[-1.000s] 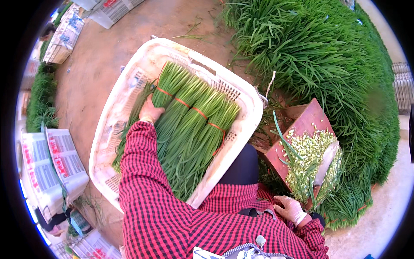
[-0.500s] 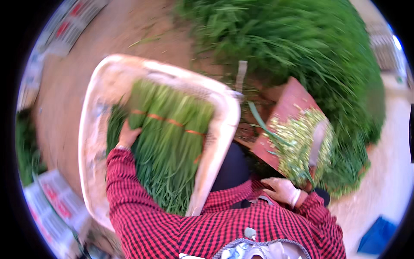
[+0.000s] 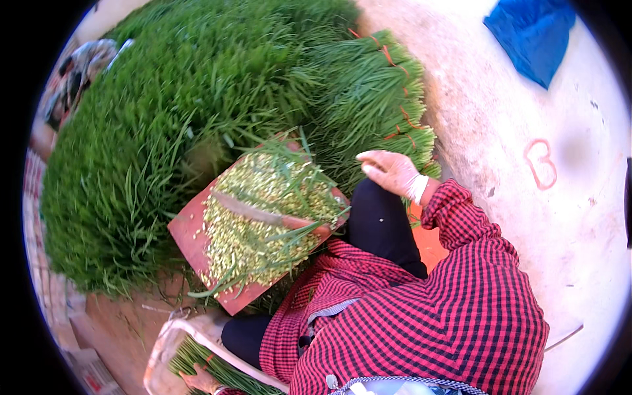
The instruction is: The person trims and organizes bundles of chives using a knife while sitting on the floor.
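Note:
My right hand point(image 3: 395, 174), in a thin pale glove, hovers over my right knee with fingers stretched out and nothing in them. Just beyond it lie bundles of long green chives point(image 3: 405, 99) tied with orange bands, cut ends facing right. My left hand point(image 3: 201, 380) rests inside a white plastic basket point(image 3: 157, 359), fingers apart on a tied chive bundle point(image 3: 227, 374); the lower edge cuts off part of it. Between the hands, a tilted red board point(image 3: 187, 224) carries a heap of chopped pale stem ends point(image 3: 263, 187). A knife point(image 3: 247, 209) with a brown handle lies on the heap.
A large mound of loose chives point(image 3: 178, 85) fills the far left. A blue plastic bag point(image 3: 533, 39) lies on the pale floor point(image 3: 487, 125) at far right. Something orange point(image 3: 429, 247) shows under my right arm. Cloth point(image 3: 82, 76) lies at the far left edge.
My view has swung to the right, so the basket and left hand now sit at the lower edge. My right hand has risen from beside my lap toward the tied bundles.

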`<control>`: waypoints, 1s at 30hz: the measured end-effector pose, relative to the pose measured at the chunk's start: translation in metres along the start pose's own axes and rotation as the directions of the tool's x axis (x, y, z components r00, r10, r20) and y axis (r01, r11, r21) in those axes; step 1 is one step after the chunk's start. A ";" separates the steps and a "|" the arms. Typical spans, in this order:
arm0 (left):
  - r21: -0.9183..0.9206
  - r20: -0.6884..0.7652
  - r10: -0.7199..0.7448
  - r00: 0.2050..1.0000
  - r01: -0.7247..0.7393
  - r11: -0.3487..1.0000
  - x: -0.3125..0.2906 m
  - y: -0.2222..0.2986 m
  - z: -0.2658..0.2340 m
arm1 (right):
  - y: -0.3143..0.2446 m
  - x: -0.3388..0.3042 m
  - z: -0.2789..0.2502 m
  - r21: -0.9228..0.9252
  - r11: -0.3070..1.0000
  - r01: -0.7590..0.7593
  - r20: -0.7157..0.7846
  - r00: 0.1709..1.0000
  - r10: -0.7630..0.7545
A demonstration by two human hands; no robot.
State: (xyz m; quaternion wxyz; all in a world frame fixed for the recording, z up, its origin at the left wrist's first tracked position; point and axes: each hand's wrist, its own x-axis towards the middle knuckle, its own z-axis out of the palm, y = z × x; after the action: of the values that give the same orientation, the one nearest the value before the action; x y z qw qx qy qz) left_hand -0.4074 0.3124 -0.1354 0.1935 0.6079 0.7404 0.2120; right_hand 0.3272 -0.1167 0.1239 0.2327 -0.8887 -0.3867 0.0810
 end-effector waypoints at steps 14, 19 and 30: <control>0.102 0.247 0.576 0.779 -0.612 0.784 -0.180 0.261 0.023 | 0.398 -0.111 0.136 0.543 0.325 -0.774 0.178 0.484 0.857; 0.128 0.294 0.519 0.803 -0.571 0.811 -0.231 0.289 0.016 | 0.449 0.031 0.108 0.746 -0.120 -0.655 0.439 0.347 0.829; 0.120 0.280 0.606 0.744 -0.654 0.747 -0.283 0.360 0.035 | 0.509 0.035 0.137 0.853 -0.135 -0.505 0.233 0.136 0.963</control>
State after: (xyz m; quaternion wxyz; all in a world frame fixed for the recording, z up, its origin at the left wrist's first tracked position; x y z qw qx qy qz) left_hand -0.0409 0.0994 0.0411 0.1262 0.8596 0.4814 0.1158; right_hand 0.6377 -0.3448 -0.2374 0.5891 -0.6891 0.3995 0.1362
